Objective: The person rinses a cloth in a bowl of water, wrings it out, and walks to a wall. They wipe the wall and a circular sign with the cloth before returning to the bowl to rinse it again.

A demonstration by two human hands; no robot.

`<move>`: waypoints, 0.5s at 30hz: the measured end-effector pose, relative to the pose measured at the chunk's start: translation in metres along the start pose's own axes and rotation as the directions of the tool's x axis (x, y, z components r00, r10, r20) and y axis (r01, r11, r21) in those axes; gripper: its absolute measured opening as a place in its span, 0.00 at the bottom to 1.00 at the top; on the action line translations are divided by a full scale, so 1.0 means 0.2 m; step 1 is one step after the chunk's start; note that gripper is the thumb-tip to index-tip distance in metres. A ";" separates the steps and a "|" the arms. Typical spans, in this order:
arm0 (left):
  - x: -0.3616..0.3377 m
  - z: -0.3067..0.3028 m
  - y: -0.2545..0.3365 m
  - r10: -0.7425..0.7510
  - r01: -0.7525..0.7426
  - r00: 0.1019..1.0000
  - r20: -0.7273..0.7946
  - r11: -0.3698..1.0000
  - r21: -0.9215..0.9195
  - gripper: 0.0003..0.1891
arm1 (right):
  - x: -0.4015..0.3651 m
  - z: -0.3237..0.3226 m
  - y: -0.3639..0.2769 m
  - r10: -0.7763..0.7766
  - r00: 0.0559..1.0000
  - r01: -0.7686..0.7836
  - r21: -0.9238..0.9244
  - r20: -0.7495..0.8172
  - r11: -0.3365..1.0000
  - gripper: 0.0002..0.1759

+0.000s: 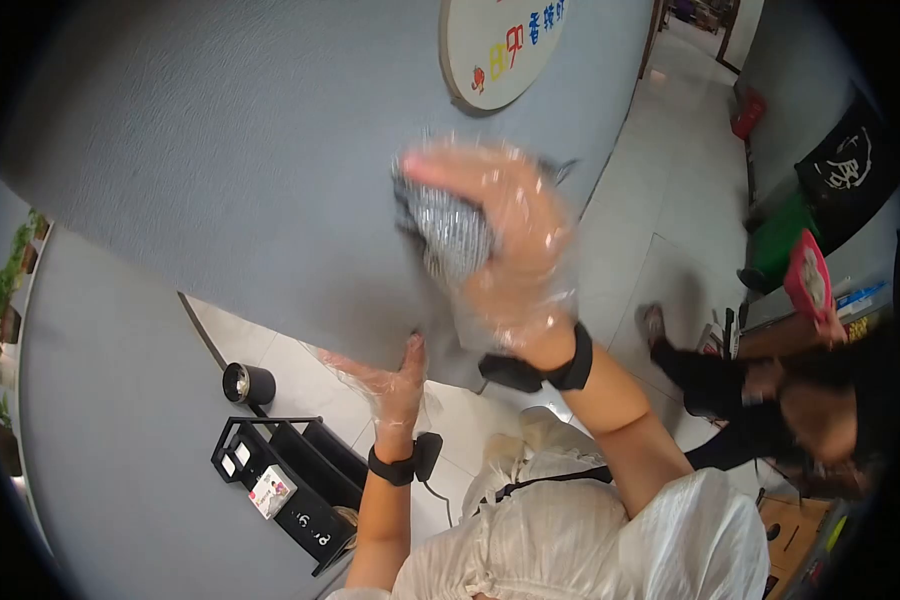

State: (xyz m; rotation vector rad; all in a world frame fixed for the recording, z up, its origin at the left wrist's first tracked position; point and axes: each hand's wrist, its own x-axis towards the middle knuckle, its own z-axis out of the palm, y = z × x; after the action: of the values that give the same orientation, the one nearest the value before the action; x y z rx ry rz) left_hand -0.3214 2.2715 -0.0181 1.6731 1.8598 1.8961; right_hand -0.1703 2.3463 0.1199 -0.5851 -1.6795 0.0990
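My right hand (525,240), in a clear plastic glove, presses a crumpled grey striped cloth (450,230) against the grey wall panel (270,150). Its fingers curve round the cloth, and motion blurs them a little. Lower down, my left hand (395,385) wears a clear glove too. It holds nothing; its thumb points up and its fingers stretch left along the panel's lower edge. Both wrists carry black bands. Above the cloth hangs a round sign (500,60) with coloured characters and numbers.
A black rack (290,480) with a small white packet stands at lower left, beside a black cup-shaped container (248,383). On the right, a person in dark clothes holds a pink basin (810,275) near a green bin (782,240). Plants (10,290) line the far left.
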 end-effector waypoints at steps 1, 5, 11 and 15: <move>0.00 0.01 0.00 -0.001 0.001 1.000 -0.014 1.000 -0.026 0.52 | -0.03 0.01 -0.01 0.020 1.000 -0.020 0.012 -0.004 1.000 0.27; 0.00 0.02 -0.04 0.024 -0.024 1.000 0.012 1.000 0.004 0.52 | -0.25 0.04 0.05 0.093 0.996 -0.091 0.080 -0.015 0.993 0.22; 0.00 0.03 0.01 -0.013 0.012 1.000 -0.007 0.998 -0.068 0.51 | -0.05 0.02 0.29 0.304 0.898 -0.302 0.055 -0.318 0.952 0.23; 0.04 0.03 0.03 0.070 -0.069 0.997 0.025 0.996 -0.053 0.49 | -0.27 0.09 0.18 0.261 0.934 -0.287 -0.076 -0.244 0.955 0.30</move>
State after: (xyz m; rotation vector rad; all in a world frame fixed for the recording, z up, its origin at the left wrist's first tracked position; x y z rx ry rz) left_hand -0.3173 2.2789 -0.0103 1.7601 1.7496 1.9194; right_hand -0.1708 2.3587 0.0545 -0.8804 -1.3757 0.1348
